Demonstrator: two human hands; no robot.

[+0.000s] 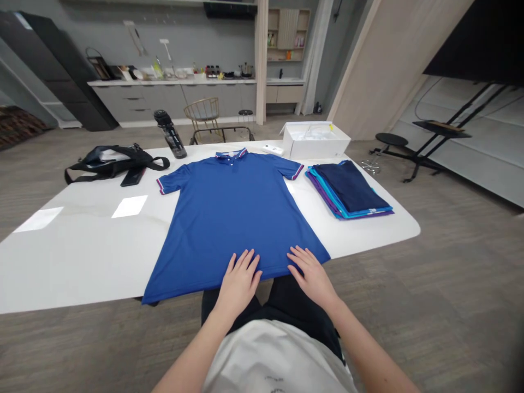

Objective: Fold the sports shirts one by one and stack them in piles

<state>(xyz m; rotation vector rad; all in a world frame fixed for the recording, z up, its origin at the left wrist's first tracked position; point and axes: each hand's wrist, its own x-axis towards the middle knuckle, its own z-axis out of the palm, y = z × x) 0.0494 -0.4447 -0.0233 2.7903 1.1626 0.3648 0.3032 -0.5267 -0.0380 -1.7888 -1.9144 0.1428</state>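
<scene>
A blue polo shirt (237, 213) lies spread flat on the white table, its striped collar at the far side and its hem along the near edge. Both short sleeves stretch out sideways. My left hand (241, 278) rests on the hem near the middle, fingers extended and slightly apart. Further right along the same hem lies my right hand (311, 273), also flat with its fingers stretched out. Neither hand grips the cloth. To the right of the shirt sits a stack of folded shirts (347, 188), dark navy on top with light blue and purple below.
Behind the stack stands a white box (315, 141), with a small white device (273, 149) beside it. A dark bottle (170, 134), a black bag (117, 161) and a phone (133, 176) occupy the table's far left. Beyond the table are a metal-framed chair (203, 112) and a kitchen counter (176, 82).
</scene>
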